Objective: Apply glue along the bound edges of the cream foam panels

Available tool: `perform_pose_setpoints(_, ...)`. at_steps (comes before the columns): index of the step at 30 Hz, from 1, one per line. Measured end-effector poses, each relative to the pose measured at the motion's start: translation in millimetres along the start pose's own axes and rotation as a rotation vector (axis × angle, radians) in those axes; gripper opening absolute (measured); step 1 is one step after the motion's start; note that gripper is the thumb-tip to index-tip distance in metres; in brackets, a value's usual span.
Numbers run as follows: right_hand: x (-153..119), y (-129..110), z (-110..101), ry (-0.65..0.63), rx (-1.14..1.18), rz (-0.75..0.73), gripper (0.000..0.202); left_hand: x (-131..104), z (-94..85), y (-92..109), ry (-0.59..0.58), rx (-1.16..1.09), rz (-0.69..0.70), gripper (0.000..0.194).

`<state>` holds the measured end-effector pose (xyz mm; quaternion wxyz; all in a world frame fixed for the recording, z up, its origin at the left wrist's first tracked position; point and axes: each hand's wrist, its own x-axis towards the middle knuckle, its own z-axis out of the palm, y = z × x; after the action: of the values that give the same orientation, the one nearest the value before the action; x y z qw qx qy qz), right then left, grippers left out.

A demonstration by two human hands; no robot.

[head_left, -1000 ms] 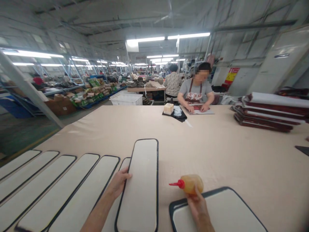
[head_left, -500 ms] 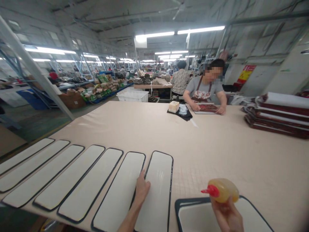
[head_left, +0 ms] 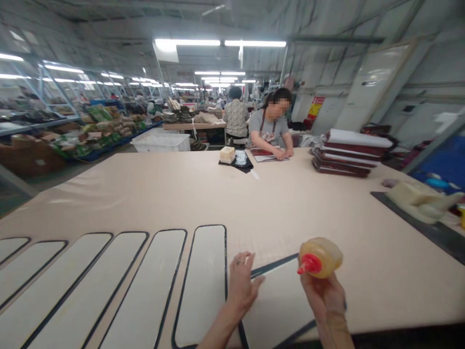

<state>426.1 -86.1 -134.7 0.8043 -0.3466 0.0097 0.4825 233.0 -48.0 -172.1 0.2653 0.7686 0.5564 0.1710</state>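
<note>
My right hand holds a rounded bottle of yellowish liquid, its red nozzle pointing to the left. Beneath it lies a pale panel with a dark border, set at an angle near the front edge. My left hand is over the left end of this panel, fingers apart and slightly bent, holding nothing. Just left of that hand is an upright-lying long panel with rounded corners and a dark rim. Several similar panels form a row farther left.
Across the table, a person in an apron handles a flat piece. A yellowish block rests on black material nearby. Stacked dark red pieces stand at the back right. A dark board bearing pale items lies at the right.
The view has turned to the right. My left hand has left the row and moved right to the angled panel. The bottle, still in my right hand, now points more toward me.
</note>
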Motion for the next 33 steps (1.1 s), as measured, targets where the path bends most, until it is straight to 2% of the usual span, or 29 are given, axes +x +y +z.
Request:
perform_pose_setpoints(2, -7, -15, -9, -0.017, 0.012, -0.039, 0.038, 2, 34.6, 25, -0.216, 0.026, 0.052, 0.098)
perform_pose_setpoints(4, -13, -29, -21, -0.005, -0.005, -0.086, 0.042, 0, 62.6, 36, -0.343, 0.093, 0.049, 0.120)
perform_pose_setpoints(6, -18, -42, -33, 0.019, -0.033, -0.136, 0.043, 2, 79.2, 38, -0.363, 0.159, 0.032, 0.125)
perform_pose_setpoints(9, -26, -59, -45, 0.091, -0.030, -0.205, 0.039, 17, 87.9, 43, -0.309, 0.194, 0.011, 0.124)
perform_pose_setpoints(14, -41, -78, -54, 0.323, -0.002, -0.305, 0.026, 63, 90.9, 81, -0.240, 0.174, 0.074, 0.115)
perform_pose_setpoints(18, -49, -83, -58, 0.409, 0.000, -0.397, 0.024, 83, 85.9, 100, -0.195, 0.074, 0.173, 0.085)
perform_pose_setpoints(20, -53, -83, -59, 0.440, 0.041, -0.392, 0.022, 89, 81.9, 99, -0.252, 0.007, 0.141, 0.065)
perform_pose_setpoints(24, -58, -84, -61, 0.536, 0.112, -0.273, 0.024, 105, 73.3, 86, -0.355, -0.067, 0.096, 0.032)
perform_pose_setpoints(26, -58, -88, -64, 0.547, 0.106, -0.267, 0.026, 117, 66.9, 76, -0.380, -0.094, 0.084, 0.027)
perform_pose_setpoints(30, -53, -99, -72, 0.471, -0.035, -0.439, 0.038, 144, 48.3, 58, -0.389, -0.167, 0.064, 0.035)
perform_pose_setpoints(33, -45, -108, -75, 0.417, -0.111, -0.494, 0.047, 158, 37.7, 57, -0.421, -0.245, 0.066, 0.028)
